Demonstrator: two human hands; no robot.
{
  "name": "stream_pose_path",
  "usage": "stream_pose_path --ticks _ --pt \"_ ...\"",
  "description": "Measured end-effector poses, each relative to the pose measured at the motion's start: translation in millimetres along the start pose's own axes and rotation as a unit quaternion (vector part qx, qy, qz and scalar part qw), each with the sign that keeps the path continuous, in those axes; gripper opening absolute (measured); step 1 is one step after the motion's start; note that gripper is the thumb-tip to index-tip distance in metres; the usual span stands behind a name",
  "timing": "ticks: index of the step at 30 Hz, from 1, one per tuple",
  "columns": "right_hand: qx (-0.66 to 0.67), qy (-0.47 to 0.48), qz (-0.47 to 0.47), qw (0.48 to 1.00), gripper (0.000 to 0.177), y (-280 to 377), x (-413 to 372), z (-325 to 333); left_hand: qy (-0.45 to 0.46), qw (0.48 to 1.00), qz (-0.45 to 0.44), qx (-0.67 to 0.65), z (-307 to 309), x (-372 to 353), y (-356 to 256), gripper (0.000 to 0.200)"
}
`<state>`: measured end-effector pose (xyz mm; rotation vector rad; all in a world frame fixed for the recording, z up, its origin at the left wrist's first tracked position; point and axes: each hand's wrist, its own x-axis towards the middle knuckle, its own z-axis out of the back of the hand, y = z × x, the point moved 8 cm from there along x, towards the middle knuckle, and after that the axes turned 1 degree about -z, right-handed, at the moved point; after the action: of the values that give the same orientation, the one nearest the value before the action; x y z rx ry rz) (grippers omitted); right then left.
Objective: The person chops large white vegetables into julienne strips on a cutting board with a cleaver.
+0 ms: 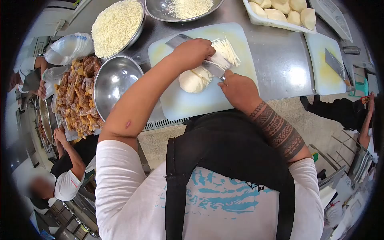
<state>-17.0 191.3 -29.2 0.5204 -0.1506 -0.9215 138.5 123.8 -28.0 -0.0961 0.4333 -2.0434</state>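
My right hand (241, 91) is closed round the handle of a wide-bladed kitchen knife (216, 69), whose blade points up and left. My left hand (193, 53) lies across the middle of that blade with its fingers curled over it; the blade's far end shows beyond the wrist. Under and beside the knife, a peeled white root vegetable (194, 82), partly sliced, rests on a white cutting board (176, 105). Thin white strips (228, 50) of it are heaped at the board's upper right, just past my left fingertips.
An empty steel bowl (118, 80) stands left of the board, beside a pile of brown bagged food (80, 96). Bowls of chopped white pieces (118, 28) and a basket of peeled roots (280, 18) sit farther back. Another board holds a knife (334, 63). Other people work on both sides.
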Motion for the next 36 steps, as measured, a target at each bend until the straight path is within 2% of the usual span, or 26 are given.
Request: stream_pose_path --ticks 2,3,5,9,11,12,13,14,15,17,18,20,21,23,24,26,28,30,35,36 --pt "0.035 0.033 0.003 0.999 0.031 6.5 -4.4 -5.7 0.071 0.996 -0.037 0.041 -11.3 14.3 -2.6 0.008" --pt "0.035 0.032 0.001 0.999 0.031 9.3 -7.3 -4.9 0.072 0.996 -0.039 0.042 -12.1 20.5 -3.3 0.008" --pt "0.057 0.019 0.07 0.996 0.03 27.0 -17.0 1.8 0.071 0.99 -0.081 0.094 -15.9 29.0 -11.6 0.009" --pt "0.088 0.019 0.073 0.993 0.03 24.9 -42.4 31.3 0.073 0.992 -0.032 0.094 20.1 40.1 -14.5 0.016" --pt "0.136 0.063 -0.004 0.989 0.03 -4.4 -61.3 42.5 -0.109 0.99 0.075 -0.044 80.6 32.2 10.6 0.019" --pt "0.136 0.063 -0.004 0.989 0.03 -13.5 -72.4 51.2 -0.161 0.98 0.105 -0.051 101.6 22.1 22.2 0.019" --pt "0.145 0.077 -0.056 0.985 0.029 -30.7 -84.5 56.3 -0.212 0.966 0.134 -0.057 119.9 10.3 33.4 0.02" --pt "0.152 0.091 -0.108 0.978 0.028 -46.3 -95.9 59.0 -0.21 0.955 0.186 -0.094 124.0 2.6 44.7 0.018" --pt "0.151 0.093 -0.106 0.979 0.028 -51.4 -104.4 62.5 -0.211 0.954 0.188 -0.094 115.6 3.6 56.7 0.018" --pt "0.183 0.083 -0.196 0.96 0.025 -74.8 -118.5 65.4 -0.114 0.981 0.15 -0.052 61.9 17.4 85.2 0.019" --pt "0.182 0.084 -0.192 0.961 0.025 -83.5 -120.0 60.0 -0.091 0.985 0.14 -0.039 36.4 22.6 89.0 0.02" --pt "0.235 0.017 -0.204 0.95 0.024 -101.9 -123.1 52.4 -0.069 0.989 0.128 -0.027 -0.8 39.4 86.5 0.021" --pt "0.234 0.017 -0.204 0.951 0.024 -102.2 -118.6 53.3 -0.048 0.985 0.154 -0.054 -17.5 46.6 88.4 0.021" --pt "0.352 0.051 -0.295 0.887 0.025 -110.4 -109.4 39.6 -0.026 0.98 0.18 -0.082 -30.2 61.1 87.3 0.022" --pt "0.352 0.052 -0.295 0.887 0.025 -111.9 -103.8 36.6 -0.031 0.975 0.188 -0.111 -29.9 66.2 85.8 0.023" --pt "0.423 0.066 -0.327 0.842 0.027 -118.0 -97.4 18.6 -0.036 0.969 0.2 -0.142 -29.4 72.4 82.7 0.025" --pt "0.432 0.062 -0.318 0.841 0.028 -120.8 -89.0 6.9 0.035 0.978 0.191 -0.08 -32.1 79.1 72.0 0.024" --pt "0.443 0.062 -0.308 0.84 0.029 -120.9 -80.3 1.6 0.025 0.976 0.21 -0.044 -33.9 82.5 74.2 0.021" --pt "0.385 0.059 -0.253 0.886 0.029 -111.8 -58.6 6.5 0.027 0.966 0.258 0.017 -14.9 64.0 91.0 0.019" --pt "0.384 0.061 -0.252 0.886 0.029 -112.6 -55.3 8.2 -0.009 0.983 0.182 0.006 2.4 58.2 73.3 0.019"
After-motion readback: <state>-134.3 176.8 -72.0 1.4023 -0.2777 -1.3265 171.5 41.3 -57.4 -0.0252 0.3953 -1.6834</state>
